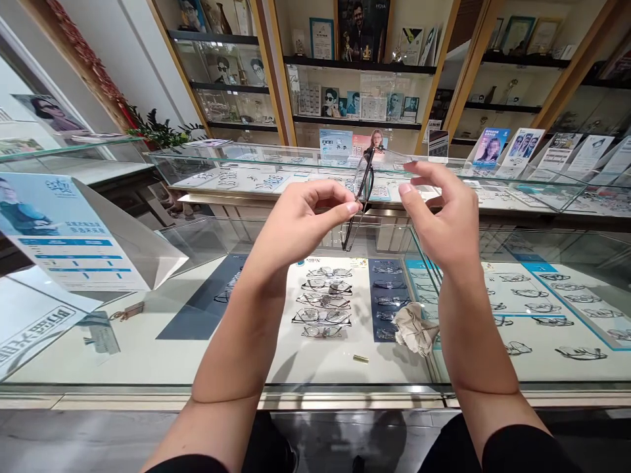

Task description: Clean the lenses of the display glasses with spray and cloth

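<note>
I hold a pair of dark-framed glasses (361,197) up in front of me, above a glass display counter (148,355). My left hand (300,220) pinches the frame at its lens edge between thumb and fingers. My right hand (438,210) is beside it with curled fingers holding one thin temple arm that runs toward the upper left. The frame hangs edge-on, so its lenses are hard to make out.
A crumpled beige cloth (414,328) and a small brass-coloured piece (361,359) lie on the counter glass. Rows of glasses (323,302) sit inside the case. A printed stand-up sign (64,230) is at left. More counters and shelves with pictures stand behind.
</note>
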Demonstrator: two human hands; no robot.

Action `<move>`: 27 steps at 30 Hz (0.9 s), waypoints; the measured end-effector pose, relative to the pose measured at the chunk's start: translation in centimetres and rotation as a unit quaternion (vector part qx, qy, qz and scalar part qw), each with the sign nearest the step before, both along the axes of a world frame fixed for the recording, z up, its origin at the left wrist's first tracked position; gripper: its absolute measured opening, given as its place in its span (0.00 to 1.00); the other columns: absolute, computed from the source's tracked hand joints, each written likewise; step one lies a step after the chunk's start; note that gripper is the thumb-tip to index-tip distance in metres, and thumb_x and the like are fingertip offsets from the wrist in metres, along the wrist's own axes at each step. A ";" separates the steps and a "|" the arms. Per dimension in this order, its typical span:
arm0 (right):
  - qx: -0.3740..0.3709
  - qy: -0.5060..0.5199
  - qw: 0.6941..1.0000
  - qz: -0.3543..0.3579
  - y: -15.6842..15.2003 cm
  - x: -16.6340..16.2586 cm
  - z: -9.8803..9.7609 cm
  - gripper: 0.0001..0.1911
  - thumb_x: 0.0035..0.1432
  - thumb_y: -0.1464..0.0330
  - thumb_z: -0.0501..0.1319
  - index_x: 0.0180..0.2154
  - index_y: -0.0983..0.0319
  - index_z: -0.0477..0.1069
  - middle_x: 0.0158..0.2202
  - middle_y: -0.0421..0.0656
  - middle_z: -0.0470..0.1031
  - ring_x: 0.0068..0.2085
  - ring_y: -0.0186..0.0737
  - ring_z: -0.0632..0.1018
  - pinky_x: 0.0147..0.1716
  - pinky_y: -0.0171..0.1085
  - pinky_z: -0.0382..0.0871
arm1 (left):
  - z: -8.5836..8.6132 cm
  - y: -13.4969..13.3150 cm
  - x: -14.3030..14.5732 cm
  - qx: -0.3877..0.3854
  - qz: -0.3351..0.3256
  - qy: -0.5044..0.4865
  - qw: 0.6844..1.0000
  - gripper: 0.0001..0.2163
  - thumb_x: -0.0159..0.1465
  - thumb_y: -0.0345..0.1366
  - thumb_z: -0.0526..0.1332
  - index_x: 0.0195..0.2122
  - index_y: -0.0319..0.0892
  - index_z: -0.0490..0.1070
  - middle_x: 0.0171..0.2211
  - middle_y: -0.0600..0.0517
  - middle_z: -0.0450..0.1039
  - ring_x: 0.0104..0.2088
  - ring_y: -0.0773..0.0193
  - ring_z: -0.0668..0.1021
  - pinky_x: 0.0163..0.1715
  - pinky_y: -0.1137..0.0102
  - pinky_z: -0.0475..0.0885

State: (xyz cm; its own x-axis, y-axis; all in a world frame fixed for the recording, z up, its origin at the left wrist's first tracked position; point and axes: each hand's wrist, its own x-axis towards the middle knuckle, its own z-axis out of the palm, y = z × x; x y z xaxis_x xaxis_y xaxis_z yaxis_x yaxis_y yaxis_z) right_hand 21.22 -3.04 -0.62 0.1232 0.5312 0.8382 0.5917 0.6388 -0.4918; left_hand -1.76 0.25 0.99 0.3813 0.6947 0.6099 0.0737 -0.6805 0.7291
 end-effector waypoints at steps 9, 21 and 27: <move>-0.022 0.028 0.998 0.042 0.0 -0.5 0.0 0.14 0.66 0.58 0.70 0.51 0.54 0.80 0.53 0.47 0.83 0.47 0.44 0.82 0.37 0.40 0.74 | 0.0 0.2 -0.3 0.004 0.002 -0.012 1.000 0.13 0.64 0.49 0.76 0.34 0.44 0.82 0.35 0.48 0.83 0.36 0.61 0.81 0.39 0.65 0.78; -0.189 0.069 0.945 0.258 0.1 -2.5 -0.2 0.17 0.60 0.53 0.75 0.36 0.59 0.78 0.33 0.40 0.79 0.31 0.35 0.75 0.31 0.39 0.72 | 0.2 -0.3 0.2 0.019 -0.020 -0.010 1.000 0.18 0.60 0.54 0.79 0.33 0.45 0.82 0.36 0.48 0.83 0.37 0.59 0.82 0.40 0.64 0.80; -0.197 0.067 0.938 0.279 -0.1 -2.3 0.2 0.17 0.59 0.54 0.75 0.34 0.60 0.78 0.33 0.42 0.81 0.31 0.35 0.77 0.28 0.37 0.72 | 0.4 -0.6 0.2 0.007 -0.035 -0.005 0.999 0.18 0.60 0.54 0.79 0.33 0.44 0.82 0.35 0.48 0.84 0.36 0.59 0.83 0.40 0.64 0.80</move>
